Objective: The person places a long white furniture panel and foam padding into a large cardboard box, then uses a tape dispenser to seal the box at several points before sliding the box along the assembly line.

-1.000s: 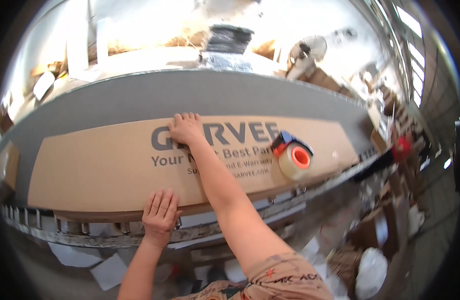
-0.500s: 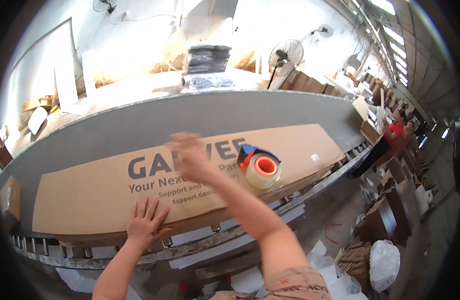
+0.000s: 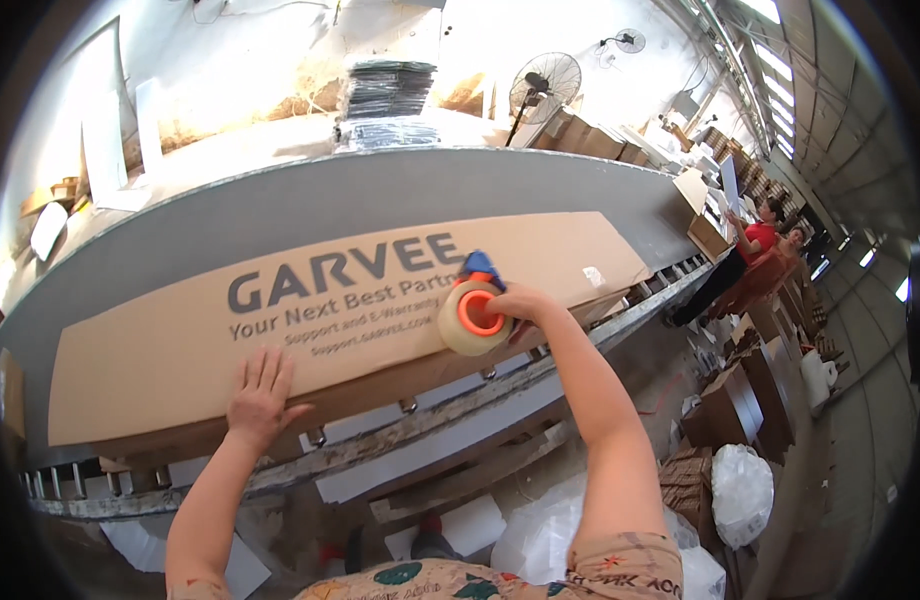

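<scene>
A long brown cardboard box (image 3: 140, 370) with dark print on top lies across the conveyor in front of me. My left hand (image 3: 258, 402) rests open on its near edge, fingers spread and palm down. Toward the box's right half, my right hand (image 3: 523, 303) is closed on a tape dispenser (image 3: 458, 325), blue and orange with a wide roll of clear tape. The dispenser sits at the near edge of the box top. Part of its handle is hidden by my fingers.
Metal rollers (image 3: 408, 405) show along the conveyor's near rail. Another carton (image 3: 10, 395) stands at the far left. Beyond the grey belt (image 3: 310, 195) is a stack of dark flat sheets (image 3: 388, 90). Two people stand at the right by an open carton (image 3: 707, 235); plastic bags (image 3: 742, 495) lie on the floor.
My right hand has moved from above the printed middle of the box to the right and nearer, and has taken hold of the tape dispenser. My left hand stays on the box edge.
</scene>
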Action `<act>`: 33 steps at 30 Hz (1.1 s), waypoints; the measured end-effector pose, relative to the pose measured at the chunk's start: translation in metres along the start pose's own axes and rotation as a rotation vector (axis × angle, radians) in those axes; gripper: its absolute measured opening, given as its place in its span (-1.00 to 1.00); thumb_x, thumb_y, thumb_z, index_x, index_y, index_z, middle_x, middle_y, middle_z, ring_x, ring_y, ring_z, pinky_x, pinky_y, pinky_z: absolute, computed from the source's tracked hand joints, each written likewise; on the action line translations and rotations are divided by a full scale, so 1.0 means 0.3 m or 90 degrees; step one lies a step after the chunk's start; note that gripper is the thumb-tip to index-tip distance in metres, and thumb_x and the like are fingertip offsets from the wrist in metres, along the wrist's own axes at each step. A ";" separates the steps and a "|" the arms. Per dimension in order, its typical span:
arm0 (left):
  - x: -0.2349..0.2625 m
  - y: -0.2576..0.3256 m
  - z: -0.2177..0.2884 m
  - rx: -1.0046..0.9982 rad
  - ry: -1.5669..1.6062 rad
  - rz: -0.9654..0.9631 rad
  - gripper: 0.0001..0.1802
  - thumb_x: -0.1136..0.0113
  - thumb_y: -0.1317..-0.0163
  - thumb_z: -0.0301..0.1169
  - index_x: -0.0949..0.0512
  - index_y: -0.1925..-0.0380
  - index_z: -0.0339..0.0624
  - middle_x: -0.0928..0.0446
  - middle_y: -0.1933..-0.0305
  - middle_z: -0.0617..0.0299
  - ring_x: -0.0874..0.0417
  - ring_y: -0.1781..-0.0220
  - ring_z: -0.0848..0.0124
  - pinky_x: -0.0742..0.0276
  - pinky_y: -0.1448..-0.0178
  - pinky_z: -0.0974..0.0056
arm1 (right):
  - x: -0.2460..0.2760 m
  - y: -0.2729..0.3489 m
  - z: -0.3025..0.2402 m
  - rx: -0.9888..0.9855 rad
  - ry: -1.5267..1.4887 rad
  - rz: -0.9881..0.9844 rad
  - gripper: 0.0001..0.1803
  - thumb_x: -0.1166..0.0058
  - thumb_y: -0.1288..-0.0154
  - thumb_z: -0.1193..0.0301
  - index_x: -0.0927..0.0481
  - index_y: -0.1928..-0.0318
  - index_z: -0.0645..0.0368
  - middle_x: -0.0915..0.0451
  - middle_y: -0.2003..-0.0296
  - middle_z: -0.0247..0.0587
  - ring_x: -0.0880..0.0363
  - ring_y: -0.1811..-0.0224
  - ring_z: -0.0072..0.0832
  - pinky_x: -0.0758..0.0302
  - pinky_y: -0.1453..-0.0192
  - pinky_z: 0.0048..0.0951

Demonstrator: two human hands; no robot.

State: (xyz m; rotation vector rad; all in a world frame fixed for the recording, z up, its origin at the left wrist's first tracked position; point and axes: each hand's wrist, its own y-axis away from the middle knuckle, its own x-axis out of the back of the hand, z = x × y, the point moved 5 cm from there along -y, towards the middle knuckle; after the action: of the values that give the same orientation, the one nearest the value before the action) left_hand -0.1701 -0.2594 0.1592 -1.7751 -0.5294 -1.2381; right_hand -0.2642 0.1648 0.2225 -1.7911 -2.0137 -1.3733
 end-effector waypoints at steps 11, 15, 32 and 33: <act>0.016 0.032 -0.031 0.014 0.119 0.148 -0.34 -0.18 -0.12 -0.11 -0.38 -0.15 -0.30 -0.34 -0.26 -0.06 -0.30 -0.33 0.03 -0.13 -0.41 -0.03 | -0.724 0.655 -0.074 0.041 -0.783 -0.017 -0.49 -0.10 -0.02 0.42 -0.47 -0.07 0.26 -0.56 0.06 -0.15 -0.56 0.01 -0.31 -0.53 -0.07 -0.27; 0.007 0.173 -0.087 -0.022 0.019 0.185 -0.43 -0.08 -0.13 -0.28 -0.38 -0.14 -0.35 -0.34 -0.27 -0.07 -0.30 -0.34 0.03 -0.13 -0.43 -0.01 | -0.718 0.553 -0.597 0.257 -0.314 0.130 -0.25 -0.26 -0.01 0.19 -0.38 -0.22 0.24 -0.54 0.03 -0.16 -0.55 0.06 -0.42 -0.46 -0.02 -0.42; 0.071 0.129 -0.037 -0.070 0.005 0.053 -0.53 -0.04 -0.03 -0.42 -0.49 0.03 -0.43 -0.49 -0.06 -0.14 -0.48 -0.16 0.04 -0.31 -0.32 0.05 | -1.066 0.379 -0.361 0.211 0.453 0.159 -0.44 -0.20 0.08 0.00 -0.66 0.13 0.13 -0.62 0.35 0.12 -0.64 0.27 -0.07 -0.58 0.21 -0.15; 0.051 0.085 -0.029 -0.065 -0.045 -0.093 -0.54 -0.04 -0.04 -0.43 -0.50 0.04 -0.44 -0.50 -0.04 -0.13 -0.49 -0.15 0.05 -0.33 -0.30 0.06 | -1.052 0.345 -0.410 0.182 0.448 0.118 -0.48 -0.20 0.08 0.03 -0.68 0.18 0.14 -0.65 0.32 0.06 -0.66 0.26 -0.14 -0.58 0.20 -0.19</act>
State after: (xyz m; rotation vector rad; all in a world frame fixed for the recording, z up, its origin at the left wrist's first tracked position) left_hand -0.1492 -0.2821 0.1634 -1.8999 -0.6565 -1.3268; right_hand -0.1409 -0.1604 0.1559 -1.1177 -1.5245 -1.3218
